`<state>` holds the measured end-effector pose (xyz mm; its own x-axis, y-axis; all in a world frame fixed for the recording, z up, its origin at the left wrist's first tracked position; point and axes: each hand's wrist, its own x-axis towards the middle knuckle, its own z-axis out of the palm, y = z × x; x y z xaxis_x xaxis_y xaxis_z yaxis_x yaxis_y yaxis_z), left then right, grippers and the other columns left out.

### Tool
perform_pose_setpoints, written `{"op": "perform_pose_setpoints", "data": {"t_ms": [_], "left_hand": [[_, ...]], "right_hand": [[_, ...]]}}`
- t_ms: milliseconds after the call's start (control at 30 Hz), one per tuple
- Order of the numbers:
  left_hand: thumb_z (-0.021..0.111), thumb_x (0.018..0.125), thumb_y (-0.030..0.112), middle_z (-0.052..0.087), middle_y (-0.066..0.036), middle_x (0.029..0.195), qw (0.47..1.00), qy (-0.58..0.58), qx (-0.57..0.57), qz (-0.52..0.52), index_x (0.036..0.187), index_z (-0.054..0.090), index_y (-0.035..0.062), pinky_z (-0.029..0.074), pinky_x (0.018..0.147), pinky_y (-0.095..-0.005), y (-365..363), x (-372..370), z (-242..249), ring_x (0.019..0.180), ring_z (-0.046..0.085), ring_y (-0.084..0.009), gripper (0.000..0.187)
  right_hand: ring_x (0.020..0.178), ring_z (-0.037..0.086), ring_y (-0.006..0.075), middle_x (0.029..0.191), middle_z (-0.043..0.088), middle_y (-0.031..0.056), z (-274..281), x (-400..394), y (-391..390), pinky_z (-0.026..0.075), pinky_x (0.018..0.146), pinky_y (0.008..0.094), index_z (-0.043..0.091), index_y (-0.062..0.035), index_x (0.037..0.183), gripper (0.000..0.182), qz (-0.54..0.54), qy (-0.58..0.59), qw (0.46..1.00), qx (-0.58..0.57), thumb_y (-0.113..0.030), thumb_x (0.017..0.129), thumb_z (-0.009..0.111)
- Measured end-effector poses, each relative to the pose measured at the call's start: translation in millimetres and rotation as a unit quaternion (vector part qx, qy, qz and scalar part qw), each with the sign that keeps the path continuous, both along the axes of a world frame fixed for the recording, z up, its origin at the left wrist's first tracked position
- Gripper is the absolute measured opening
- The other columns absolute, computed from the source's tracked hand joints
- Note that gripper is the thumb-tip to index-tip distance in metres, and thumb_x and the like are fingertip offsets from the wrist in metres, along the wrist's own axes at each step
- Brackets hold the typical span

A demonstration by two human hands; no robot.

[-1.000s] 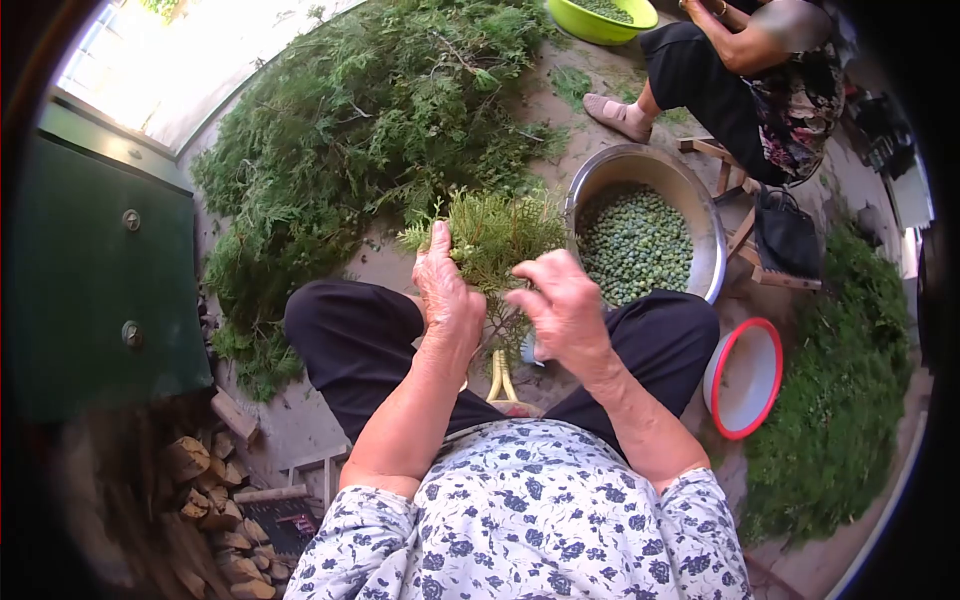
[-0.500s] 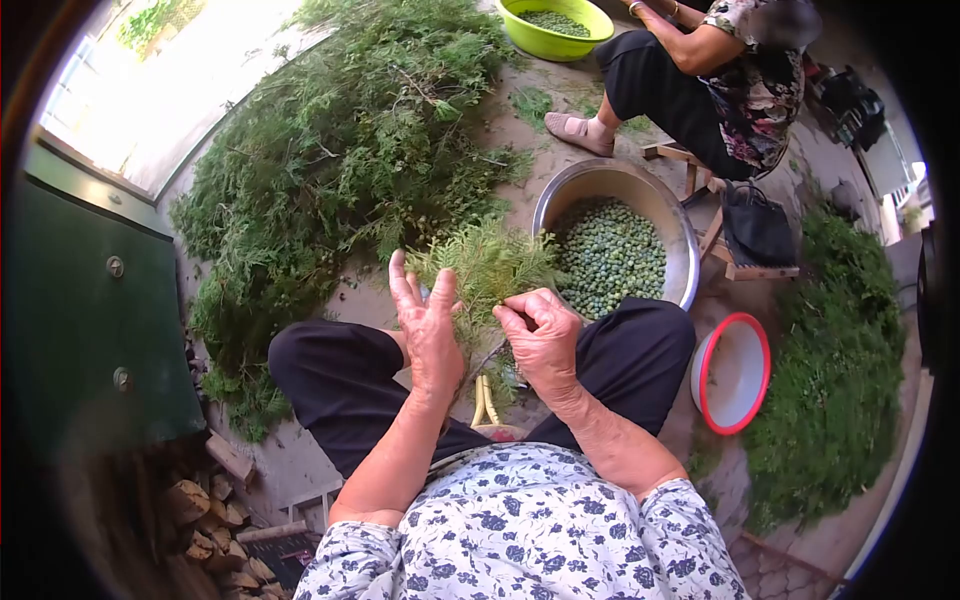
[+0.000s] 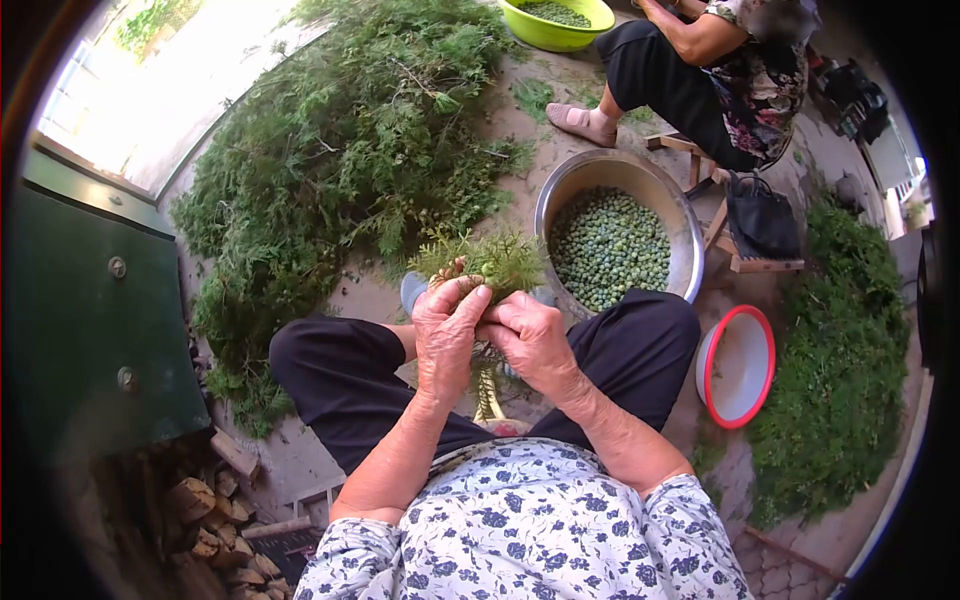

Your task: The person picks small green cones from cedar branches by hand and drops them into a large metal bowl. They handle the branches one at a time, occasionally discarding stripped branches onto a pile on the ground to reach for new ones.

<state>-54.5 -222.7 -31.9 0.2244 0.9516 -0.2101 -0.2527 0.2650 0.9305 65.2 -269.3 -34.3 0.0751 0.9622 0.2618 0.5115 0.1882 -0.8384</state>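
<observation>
A leafy green sprig (image 3: 500, 262) is between my two hands, above my lap. My left hand (image 3: 447, 325) is closed on it, thumb against the curled fingers, with a small green bit at the thumb tip. Just to the right, my right hand (image 3: 530, 335) pinches the sprig's lower part, its fingertips close to the left thumb. Beyond my right knee stands a metal basin (image 3: 688, 235) holding many small green cones (image 3: 612, 245). Yellow handles (image 3: 487, 395) show below my hands, between my legs.
A large heap of cut branches (image 3: 340, 140) lies ahead left. More greenery (image 3: 830, 400) lies right, beside a red-rimmed bowl (image 3: 738, 365). Another person (image 3: 690, 90) sits ahead right, near a yellow-green basin (image 3: 560, 35) and a black bag (image 3: 762, 220). Firewood (image 3: 215, 515) is lower left.
My left hand has gone from spread fingers to a closed grip on the sprig, moving right towards my right hand. The sprig is now gathered between both hands.
</observation>
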Motion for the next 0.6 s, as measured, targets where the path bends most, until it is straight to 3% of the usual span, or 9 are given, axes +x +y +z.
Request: {"op": "perform_pose_setpoints", "data": {"t_ms": [67, 133, 200, 267, 300, 400, 500, 533, 600], "left_hand": [[0.064, 0.082, 0.004, 0.058, 0.0, 0.089, 1.0, 0.001, 0.015, 0.017, 0.09, 0.065, -0.0025, 0.043, 0.07, -0.0217, -1, 0, -9, 0.079, 0.053, -0.0075, 0.011], [0.065, 0.082, 0.006, 0.058, 0.0, 0.089, 0.985, 0.141, 0.103, 0.009, 0.09, 0.065, -0.0031, 0.043, 0.069, -0.0216, -2, -1, -12, 0.077, 0.053, -0.0074, 0.012], [0.065, 0.081, 0.007, 0.059, -0.002, 0.086, 0.973, 0.181, 0.145, -0.001, 0.092, 0.064, -0.0032, 0.043, 0.067, -0.0224, -3, -2, -13, 0.076, 0.053, -0.0074, 0.014], [0.064, 0.081, 0.006, 0.06, -0.003, 0.082, 0.954, 0.238, 0.184, -0.018, 0.093, 0.064, -0.0027, 0.043, 0.066, -0.0239, -6, 2, -7, 0.074, 0.053, -0.0087, 0.015], [0.061, 0.081, 0.007, 0.062, -0.011, 0.078, 0.943, 0.25, 0.219, 0.003, 0.09, 0.064, -0.0007, 0.043, 0.071, -0.0321, -8, 5, -3, 0.076, 0.057, -0.0227, 0.012], [0.064, 0.081, 0.007, 0.062, -0.007, 0.08, 0.944, 0.233, 0.233, -0.006, 0.093, 0.064, -0.0014, 0.044, 0.064, -0.0259, -9, 5, 0, 0.072, 0.054, -0.0124, 0.014], [0.063, 0.082, 0.007, 0.061, -0.007, 0.077, 0.946, 0.249, 0.2, -0.046, 0.092, 0.064, -0.0006, 0.043, 0.064, -0.025, -9, 3, 11, 0.072, 0.054, -0.0123, 0.013], [0.063, 0.081, 0.007, 0.062, -0.004, 0.075, 0.861, 0.335, 0.372, -0.089, 0.089, 0.065, -0.0006, 0.043, 0.064, -0.0241, -2, -5, 5, 0.07, 0.054, -0.0113, 0.011], [0.062, 0.081, 0.006, 0.061, -0.001, 0.076, 0.98, 0.158, 0.109, -0.056, 0.087, 0.065, -0.0003, 0.043, 0.064, -0.0241, -2, -4, -10, 0.07, 0.054, -0.01, 0.009]], "right_hand": [[0.066, 0.058, 0.0235, 0.075, 0.057, 0.0101, 14, 1, -1, 0.046, 0.059, 0.0329, 0.063, -0.0015, 0.084, 0.013, -0.056, 0.048, 0.997, 0.006, -0.004, 0.072, 0.069], [0.065, 0.057, 0.023, 0.075, 0.056, 0.0101, 23, 2, 2, 0.046, 0.059, 0.0334, 0.063, -0.002, 0.087, 0.015, -0.112, 0.096, 0.989, 0.01, -0.006, 0.073, 0.069], [0.065, 0.056, 0.0225, 0.078, 0.056, 0.0104, 27, 4, 10, 0.046, 0.058, 0.0342, 0.06, -0.0037, 0.095, 0.022, -0.138, 0.142, 0.98, -0.014, -0.01, 0.076, 0.068], [0.07, 0.058, 0.0267, 0.082, 0.056, 0.0128, 30, 7, 14, 0.046, 0.06, 0.0356, 0.058, -0.0044, 0.102, 0.029, -0.096, 0.052, 0.993, -0.05, -0.014, 0.077, 0.068], [0.071, 0.058, 0.0281, 0.083, 0.056, 0.0132, 27, 6, 17, 0.046, 0.06, 0.0361, 0.057, -0.0041, 0.101, 0.029, -0.08, 0.04, 0.996, 0.0, -0.014, 0.077, 0.068], [0.07, 0.059, 0.0309, 0.083, 0.057, 0.0134, 23, 5, 14, 0.046, 0.061, 0.0364, 0.058, -0.0025, 0.097, 0.024, -0.081, 0.037, 0.996, 0.005, -0.013, 0.077, 0.067], [0.071, 0.059, 0.0324, 0.078, 0.058, 0.0144, 11, 7, 14, 0.046, 0.061, 0.0363, 0.059, -0.001, 0.091, 0.015, -0.063, 0.036, 0.997, 0.017, -0.011, 0.08, 0.064], [0.063, 0.06, 0.0233, 0.07, 0.057, 0.0107, 11, 9, 14, 0.046, 0.054, 0.0328, 0.059, -0.0017, 0.09, 0.013, -0.06, 0.049, 0.997, -0.008, -0.013, 0.083, 0.062], [0.054, 0.056, 0.011, 0.063, 0.056, 0.0036, 24, 14, 11, 0.043, 0.046, 0.0257, 0.06, -0.003, 0.089, 0.012, -0.073, 0.251, 0.949, -0.176, -0.015, 0.087, 0.059]]}}
